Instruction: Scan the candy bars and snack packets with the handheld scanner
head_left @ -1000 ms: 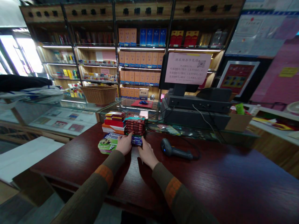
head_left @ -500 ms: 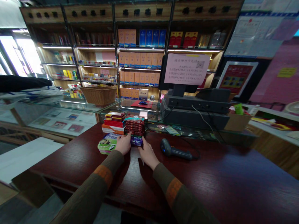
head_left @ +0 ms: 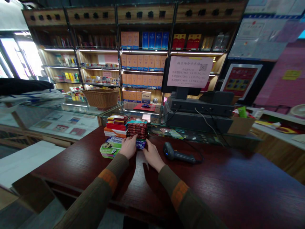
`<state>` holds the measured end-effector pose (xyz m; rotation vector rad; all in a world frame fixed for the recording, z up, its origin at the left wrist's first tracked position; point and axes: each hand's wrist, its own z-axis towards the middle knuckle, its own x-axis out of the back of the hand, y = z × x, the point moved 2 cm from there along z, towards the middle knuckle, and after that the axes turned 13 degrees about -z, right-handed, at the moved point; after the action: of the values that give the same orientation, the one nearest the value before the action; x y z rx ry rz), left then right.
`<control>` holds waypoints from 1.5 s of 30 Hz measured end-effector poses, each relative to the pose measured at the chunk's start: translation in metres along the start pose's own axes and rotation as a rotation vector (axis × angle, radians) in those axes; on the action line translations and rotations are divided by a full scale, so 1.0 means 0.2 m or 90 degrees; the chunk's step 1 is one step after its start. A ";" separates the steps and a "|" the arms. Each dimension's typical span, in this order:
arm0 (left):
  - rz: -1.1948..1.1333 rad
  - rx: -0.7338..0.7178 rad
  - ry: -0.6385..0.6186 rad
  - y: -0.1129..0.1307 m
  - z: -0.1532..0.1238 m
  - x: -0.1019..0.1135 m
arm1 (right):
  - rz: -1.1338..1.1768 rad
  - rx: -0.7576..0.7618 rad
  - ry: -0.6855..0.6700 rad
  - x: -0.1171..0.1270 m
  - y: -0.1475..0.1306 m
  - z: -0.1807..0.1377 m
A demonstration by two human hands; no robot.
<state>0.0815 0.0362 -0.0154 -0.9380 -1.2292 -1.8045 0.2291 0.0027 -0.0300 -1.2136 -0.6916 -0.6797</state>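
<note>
Purple snack packets [head_left: 141, 144] lie on the dark wooden counter between my two hands. My left hand [head_left: 128, 147] rests over their left part, fingers stretched forward and thumb side towards the purple wrapper. At their right end is my right hand [head_left: 153, 156], with its fingers extended and the fingertips by the packet edge. A green pouch with a panda picture [head_left: 108, 149] lies left of my left hand, which covers part of it. Just behind stand a stack of red-brown packets [head_left: 137, 129] and a stack of red, yellow and white packs [head_left: 116, 126].
A barcode scanner [head_left: 177, 154] lies right of my right hand, its cable running back. Behind it stands a till with a monitor [head_left: 189, 73] bearing a pink notice. A wicker basket [head_left: 101, 98] sits on the glass display case, with stocked shelves beyond.
My left hand has shifted slightly to the right over the purple packets. My right hand has moved a little right too, staying beside their end. The stacks and scanner have not moved.
</note>
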 end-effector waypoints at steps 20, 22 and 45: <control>-0.138 -0.120 0.105 0.19 0.01 -0.02 | -0.064 0.067 0.151 0.35 0.22 0.03; -0.158 -0.131 0.116 0.21 0.01 -0.03 | -0.060 0.070 0.166 0.39 0.27 0.02; -0.310 -0.242 0.173 0.35 0.08 -0.26 | -0.095 -0.018 0.304 0.61 0.95 -0.09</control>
<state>0.1690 0.0418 -0.0276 -0.5846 -1.0146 -2.5213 0.4534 0.0142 -0.0507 -0.9783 -0.3732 -1.0632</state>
